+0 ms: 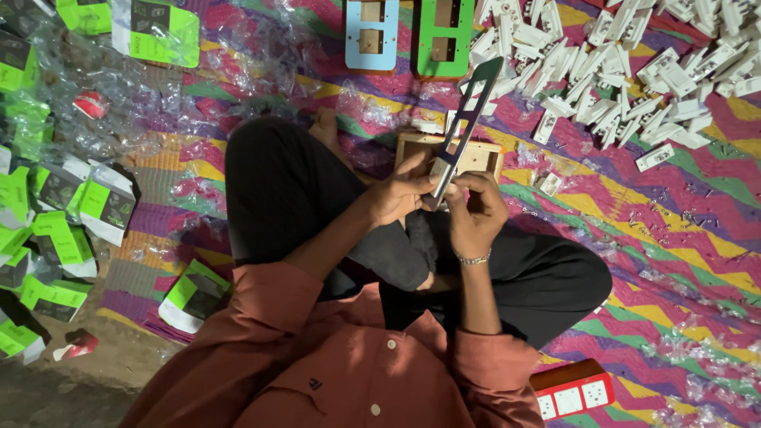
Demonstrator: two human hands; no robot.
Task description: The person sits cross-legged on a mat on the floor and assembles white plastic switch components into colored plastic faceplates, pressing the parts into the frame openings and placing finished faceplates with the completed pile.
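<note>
Above a crossed lap in dark trousers, seen from a head-worn camera looking down, two hands meet around a long grey plate (468, 119) with rectangular cut-outs, held tilted so its far end points up and away. The left hand (400, 194) grips the plate's lower end from the left, fingers curled around it; the right hand (474, 208), wearing a thin metal bracelet (473, 258), pinches the same lower end from the right, so both are closed on the plate. Just beyond the hands sits a small wooden block (483, 158) on a striped woven mat (697, 230) of pink, yellow and green. A heap of white plastic parts (618, 71) lies farther off to the right, and a blue frame (372, 36) and a green frame (446, 36) lie side by side at the top. Green and black packets (59, 238) and clear plastic wrappers (119, 119) are scattered to the left. A red panel with white sockets (572, 388) lies near the right knee.
</note>
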